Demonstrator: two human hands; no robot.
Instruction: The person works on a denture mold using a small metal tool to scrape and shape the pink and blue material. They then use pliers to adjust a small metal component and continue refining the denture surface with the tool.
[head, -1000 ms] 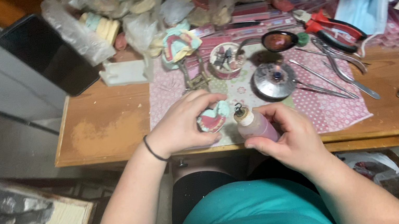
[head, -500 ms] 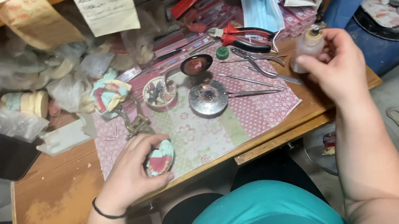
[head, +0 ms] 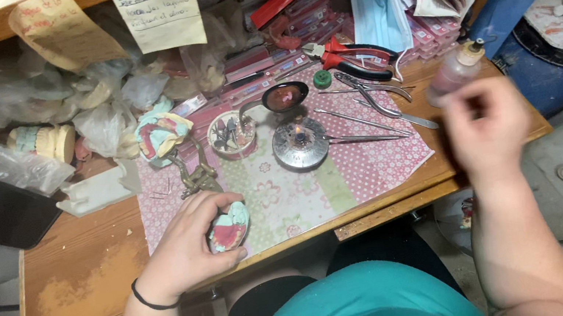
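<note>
Left hand (head: 187,250) grips a pink dental cast (head: 229,227) on the wooden surface (head: 76,274); right hand (head: 486,126), blurred, hovers by a small bottle (head: 456,69), its grip unreadable. Between them, patterned cloth (head: 293,186); beyond, clutter and pliers (head: 348,59).

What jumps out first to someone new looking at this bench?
Probably the left hand at the desk's front edge, gripping a pink and teal dental model on the patterned cloth. Next, the blurred right hand at the desk's right end, beside a small pinkish bottle. Behind them, red-handled pliers lie amid heavy clutter.
</note>
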